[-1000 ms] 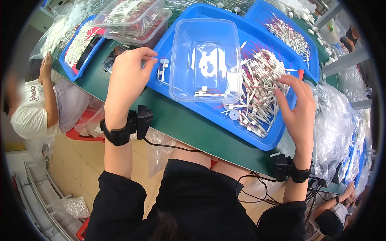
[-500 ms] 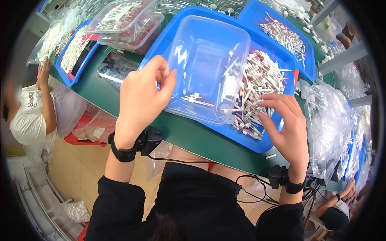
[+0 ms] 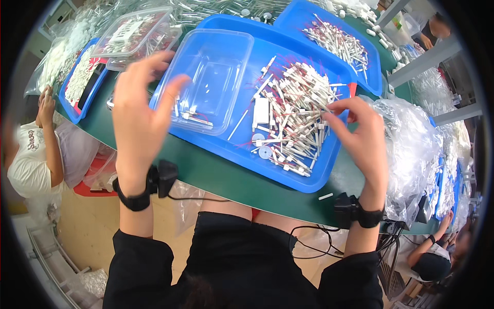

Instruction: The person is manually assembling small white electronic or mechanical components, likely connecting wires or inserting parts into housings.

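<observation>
The left hand (image 3: pixel 138 110) hangs above the near left edge of a clear rectangular plastic container (image 3: pixel 208 77), fingers spread and loosely curled, gripping nothing and touching nothing that can be made out. The container sits in the left half of a large shallow blue plastic tray (image 3: pixel 288 177) on the dark green counter (image 3: pixel 206 172); a few small white-and-red parts lie at its near end, the rest of its floor bare.

The right hand (image 3: pixel 363 136) is over the right half of the same tray, at the edge of a heap of small white plastic tubes with red ends (image 3: pixel 296 116). Its thumb and forefinger are pinched together on what looks like one thin piece of the heap; which piece exactly is too small to tell. Two small white discs (image 3: pixel 262 149) lie in the tray at the near side of the heap.

Both wrists carry black bands with small black boxes and cables.

Behind the tray, a second blue tray (image 3: pixel 373 67) holds more of the same tubes. To the left stand a clear lidded box of parts (image 3: pixel 134 33) and another small blue tray (image 3: pixel 77 85). Crumpled clear plastic bags (image 3: pixel 411 149) pile up on the right. Another person in a white shirt (image 3: pixel 28 159) sits at the far left.
</observation>
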